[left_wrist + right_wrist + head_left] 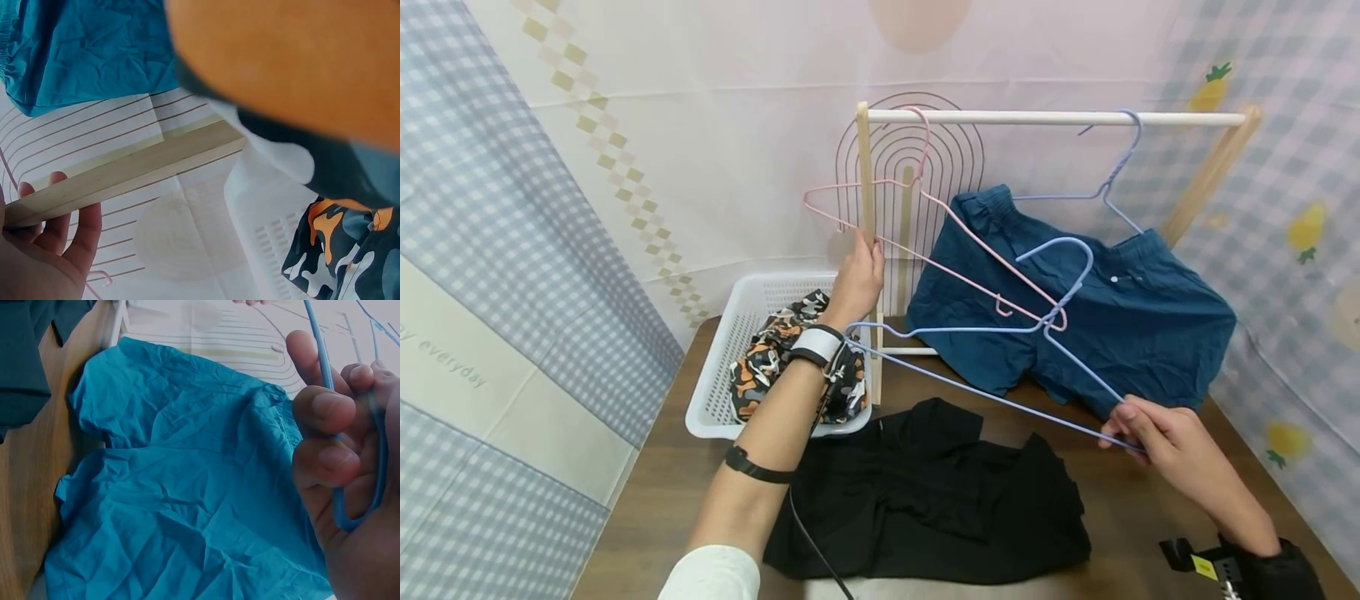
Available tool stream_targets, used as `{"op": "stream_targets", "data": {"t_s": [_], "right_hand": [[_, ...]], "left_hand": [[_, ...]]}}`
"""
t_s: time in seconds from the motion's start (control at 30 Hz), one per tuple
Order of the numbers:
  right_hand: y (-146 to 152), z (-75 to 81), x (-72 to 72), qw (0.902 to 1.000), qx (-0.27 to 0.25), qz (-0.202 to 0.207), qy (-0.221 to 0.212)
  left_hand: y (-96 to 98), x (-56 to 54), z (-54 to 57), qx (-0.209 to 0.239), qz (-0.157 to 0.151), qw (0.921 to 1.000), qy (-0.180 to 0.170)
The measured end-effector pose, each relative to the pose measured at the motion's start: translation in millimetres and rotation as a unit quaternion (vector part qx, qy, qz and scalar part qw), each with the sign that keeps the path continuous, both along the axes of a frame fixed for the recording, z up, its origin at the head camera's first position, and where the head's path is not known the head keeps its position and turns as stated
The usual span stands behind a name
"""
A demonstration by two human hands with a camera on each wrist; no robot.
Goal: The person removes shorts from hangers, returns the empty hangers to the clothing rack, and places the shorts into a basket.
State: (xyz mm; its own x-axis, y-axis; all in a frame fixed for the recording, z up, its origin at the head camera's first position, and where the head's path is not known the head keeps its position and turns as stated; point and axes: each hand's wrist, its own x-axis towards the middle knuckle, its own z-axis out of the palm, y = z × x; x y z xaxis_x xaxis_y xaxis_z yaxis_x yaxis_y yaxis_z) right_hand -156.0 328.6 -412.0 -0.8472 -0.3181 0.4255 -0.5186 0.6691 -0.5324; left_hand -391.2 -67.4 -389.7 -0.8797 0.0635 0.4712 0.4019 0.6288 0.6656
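Note:
In the head view my left hand [856, 279] grips the left wooden post [865, 179] of a clothes rack; the left wrist view shows fingers curled round this post. My right hand [1172, 450] holds a bare blue hanger [962, 330] by its right corner, with the hook up. In the right wrist view the fingers curl round the wire. Behind the held hanger, teal shorts [1157, 304] hang from another blue hanger [1133, 154] on the white rail. A pink hanger [927, 146] without clothing hangs near the rail's left end.
A white basket [715, 367] with camouflage-patterned cloth [775, 342] stands left of the rack. Black clothing [940, 500] lies on the brown wooden table [640, 517] in front. A thin black cable [808, 533] runs from the left wrist across the black clothing.

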Motion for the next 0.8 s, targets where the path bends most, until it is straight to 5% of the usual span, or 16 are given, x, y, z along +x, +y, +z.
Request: {"op": "stream_targets", "data": {"t_s": [0.8], "right_hand": [[21.8,4.6,39.7,0.9946,0.012,-0.093,0.045]], "left_hand": [[2.8,2.3,1.7,0.018,0.007,0.9998,-0.005]]}}
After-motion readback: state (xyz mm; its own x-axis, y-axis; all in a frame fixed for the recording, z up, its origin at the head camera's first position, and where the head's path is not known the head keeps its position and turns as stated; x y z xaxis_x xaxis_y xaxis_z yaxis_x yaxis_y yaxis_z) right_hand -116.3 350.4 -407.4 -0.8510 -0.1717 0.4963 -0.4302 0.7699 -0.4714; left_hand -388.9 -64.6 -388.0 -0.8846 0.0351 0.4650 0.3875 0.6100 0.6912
